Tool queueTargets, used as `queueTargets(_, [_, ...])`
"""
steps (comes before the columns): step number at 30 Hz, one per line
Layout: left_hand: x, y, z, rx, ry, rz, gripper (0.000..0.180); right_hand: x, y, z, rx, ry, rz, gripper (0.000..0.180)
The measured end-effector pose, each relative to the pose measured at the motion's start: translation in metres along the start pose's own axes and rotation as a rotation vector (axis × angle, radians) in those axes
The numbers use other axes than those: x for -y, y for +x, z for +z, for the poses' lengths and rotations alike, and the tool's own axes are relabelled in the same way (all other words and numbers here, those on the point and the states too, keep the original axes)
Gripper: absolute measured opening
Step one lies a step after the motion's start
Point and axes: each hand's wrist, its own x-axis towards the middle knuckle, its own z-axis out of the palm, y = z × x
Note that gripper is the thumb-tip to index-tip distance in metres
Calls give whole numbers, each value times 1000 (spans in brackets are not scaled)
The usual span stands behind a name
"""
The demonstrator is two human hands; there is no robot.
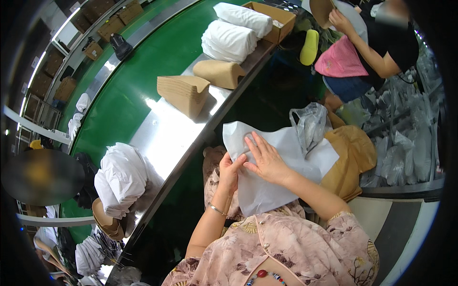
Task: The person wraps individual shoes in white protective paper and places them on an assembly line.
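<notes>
White tissue sheet (267,181) lies across the person's lap, just off the steel edge of the green conveyor (138,90). Right hand (267,162) lies flat on the sheet, fingers spread, apparently pinning it smooth. Left hand (230,171) sits beside it, touching, fingers curled at the sheet's left edge; whether it pinches the paper cannot be told. On the conveyor's steel rim: two tan stacks of moulded card inserts (183,93), folded white bundles (229,40) beyond, a cardboard box (274,19) farther up. A co-worker (377,52) sits across from the conveyor's far end.
</notes>
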Motion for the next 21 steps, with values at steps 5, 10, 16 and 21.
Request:
queueTargets(5, [1, -1, -13, -16, 28, 0, 31, -19, 8, 10, 245, 422, 121, 85])
queueTargets(10, [-11, -14, -8, 59, -22, -19, 38, -14, 16, -28, 465, 994, 382, 89])
queueTargets(16, [-29, -17, -2, 241, 40, -130, 41, -12, 0, -31, 310, 1325, 487, 80])
queueTargets(21, [-70, -32, 29, 21, 859, 417, 58, -2, 2, -41, 72, 1398, 478, 86])
